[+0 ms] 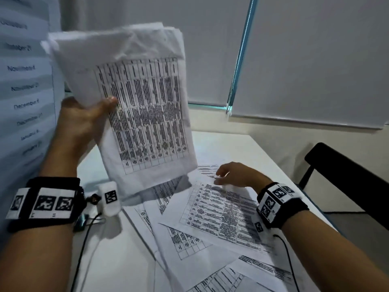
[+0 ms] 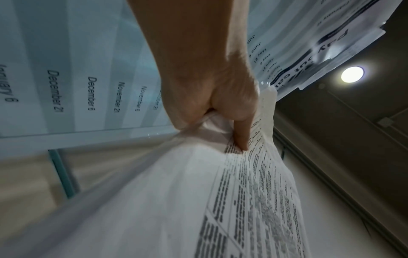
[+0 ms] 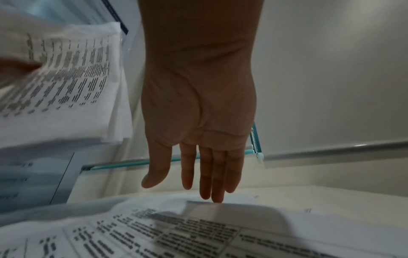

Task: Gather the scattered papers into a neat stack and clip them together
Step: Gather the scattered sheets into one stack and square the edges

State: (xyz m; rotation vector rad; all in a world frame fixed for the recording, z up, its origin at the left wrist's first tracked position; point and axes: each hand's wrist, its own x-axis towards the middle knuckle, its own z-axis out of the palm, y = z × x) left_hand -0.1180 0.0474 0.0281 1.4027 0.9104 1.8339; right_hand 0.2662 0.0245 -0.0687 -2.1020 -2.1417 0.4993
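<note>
A sheaf of white printed papers [image 1: 134,106] is gripped by the left hand [image 1: 84,121]; below it, scattered printed sheets [image 1: 219,220] on the white counter [image 1: 252,148] are touched by the straight-fingered right hand [image 1: 233,175].

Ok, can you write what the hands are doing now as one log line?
left hand: holds gathered papers up | right hand: open, fingertips on loose sheet | table: more sheets scattered | clipping: not yet

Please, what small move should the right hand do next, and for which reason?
Probably lower the right hand onto the top loose sheet and slide it up toward the bundle. The left hand already grips that bundle in the air, the right hand's fingers are straight just over the sheet, and several sheets lie scattered on the table.
</note>
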